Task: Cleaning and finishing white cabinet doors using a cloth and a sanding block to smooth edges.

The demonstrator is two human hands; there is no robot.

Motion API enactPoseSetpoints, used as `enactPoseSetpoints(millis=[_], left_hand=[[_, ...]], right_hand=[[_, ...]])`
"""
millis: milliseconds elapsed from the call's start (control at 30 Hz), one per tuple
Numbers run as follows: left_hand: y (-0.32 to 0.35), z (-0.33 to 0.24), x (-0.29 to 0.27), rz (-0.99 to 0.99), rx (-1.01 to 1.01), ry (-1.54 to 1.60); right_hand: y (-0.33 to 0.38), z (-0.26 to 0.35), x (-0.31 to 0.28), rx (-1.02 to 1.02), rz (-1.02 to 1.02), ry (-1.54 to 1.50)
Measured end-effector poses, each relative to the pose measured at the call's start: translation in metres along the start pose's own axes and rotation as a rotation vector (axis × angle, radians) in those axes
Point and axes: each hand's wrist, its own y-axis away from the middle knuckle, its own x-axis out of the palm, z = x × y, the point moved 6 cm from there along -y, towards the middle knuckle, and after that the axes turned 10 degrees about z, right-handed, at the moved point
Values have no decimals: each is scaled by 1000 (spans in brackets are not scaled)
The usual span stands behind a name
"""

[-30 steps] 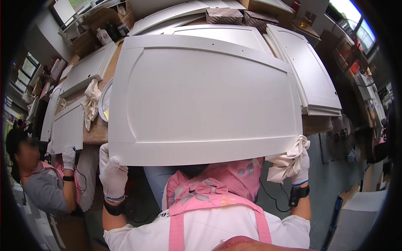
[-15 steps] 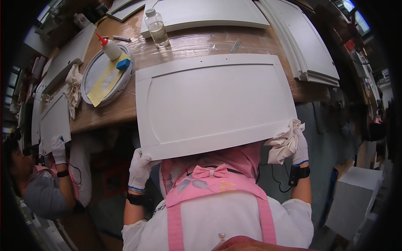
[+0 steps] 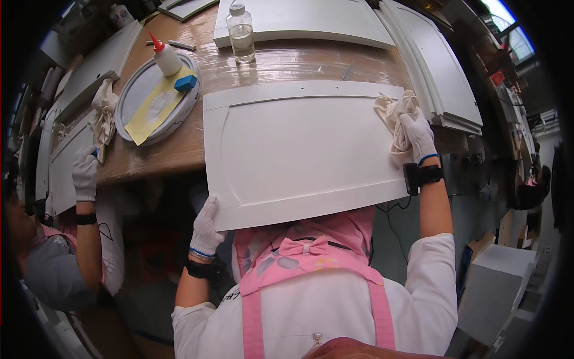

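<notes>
Panel: white cabinet door [image 3: 305,149], long axis left to right, half on wooden bench [image 3: 179,149], near edge overhanging
Left hand [image 3: 206,230]: gloved, pinching near-left corner
Right hand [image 3: 417,134]: gloved, pressing white cloth [image 3: 391,113] on far-right corner

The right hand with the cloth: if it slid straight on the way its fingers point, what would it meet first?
The right hand points up and left, pressing a white cloth on the white panel. Going on, it would likely cross the panel's far edge onto the wrapped wooden table, then perhaps reach the clear bottle; depth is unclear.
</notes>
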Motion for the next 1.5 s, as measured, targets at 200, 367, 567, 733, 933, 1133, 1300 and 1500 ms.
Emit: enactPoseSetpoints(millis=[200,367,567,733,933,1133,1300,1500], left_hand=[[6,7,2,27,-1,77],[3,11,-1,-6,38,195],[-22,11,-48,-75,248,-502],[3,1,7,-12,44,398],[0,9,5,47,11,359],[-3,10,1,-10,15,358],[4,8,18,-7,-7,343],[8,6,5,-98,32,62]], right_hand=[[47,152,195,-318,124,861],[78,231,306,-718,198,844],[220,245,323,-974,1053,626],[181,215,248,-368,1367,223],[50,190,223,-384,508,341],[173,223,331,-1030,352,702],[225,204,299,-753,1215,477],[151,184,223,-155,901,19]])
